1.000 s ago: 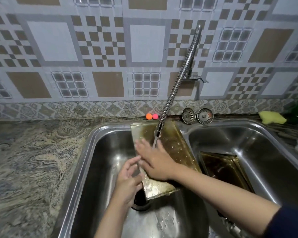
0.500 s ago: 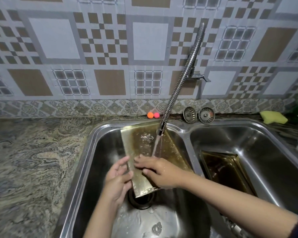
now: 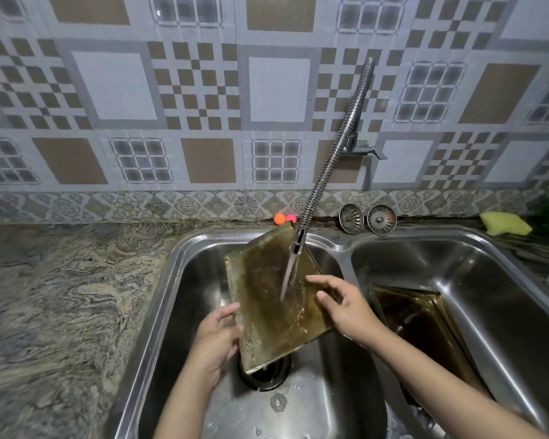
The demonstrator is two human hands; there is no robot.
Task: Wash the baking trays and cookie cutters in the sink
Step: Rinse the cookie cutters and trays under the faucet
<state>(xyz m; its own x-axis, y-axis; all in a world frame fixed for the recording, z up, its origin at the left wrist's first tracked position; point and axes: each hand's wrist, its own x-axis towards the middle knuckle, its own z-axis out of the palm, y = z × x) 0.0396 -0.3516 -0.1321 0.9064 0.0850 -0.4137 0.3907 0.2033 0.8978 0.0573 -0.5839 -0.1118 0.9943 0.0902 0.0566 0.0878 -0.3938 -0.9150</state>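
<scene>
Stainless double sink (image 3: 184, 258) set in a marbled stone desk (image 3: 61, 296). A brownish, grimy baking tray (image 3: 273, 299) is held tilted in the left basin, lower corner over the drain (image 3: 267, 372), far corner raised near the back rim. Water is run from the flexible metal faucet (image 3: 330, 172) onto the tray's upper-middle. Tray's left edge is gripped by the left hand (image 3: 217, 339), fingers curled round the edge. Right hand (image 3: 346, 308) is held at the tray's right edge, fingers partly spread and loosely bent; thumb looks to be on the tray, but whether the grip is closed on it can't be told. More dark trays (image 3: 422, 321) are stacked tilted in the right basin. On the back ledge: two small balls, orange (image 3: 279, 218) and pink (image 3: 291, 218), just beside the faucet hose; two metal drain strainers (image 3: 366, 218) stood side by side vs. the wall; a yellow sponge (image 3: 504, 223) at far right. Patterned tile wall (image 3: 203, 106) behind.
</scene>
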